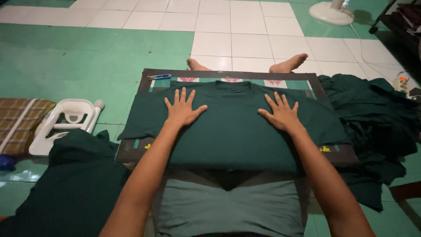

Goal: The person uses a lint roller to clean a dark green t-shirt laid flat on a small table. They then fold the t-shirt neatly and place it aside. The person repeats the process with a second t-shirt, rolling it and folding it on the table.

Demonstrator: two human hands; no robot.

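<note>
So both hands are pressed flat on a dark green shirt (pixel 232 127) that's spread out over a dark-bordered board (pixel 228 73) sitting across the person's lap, feet poking out past the far edge. Left hand (pixel 183 109) is fully open, fingers fanned, palm down on the left chest area of the shirt – not gripping anything, just lying on the fabric. Right hand (pixel 282 113) is the same deal on the right side, flat and spread, nothing held. The shirt lies collar away from the person, one sleeve hanging off the left edge of the board.

Around it – a small blue snipper tool (pixel 159 77) rests on the board's far left corner, well apart from the hands. There's a heap of more dark green cloth (pixel 372 114) on the floor to the right and another pile (pixel 74 184) on the left. A white plastic stool (pixel 63 125) lies next to a plaid cloth (pixel 17 120) on the green and white tiled floor (pixel 79 57)
</note>
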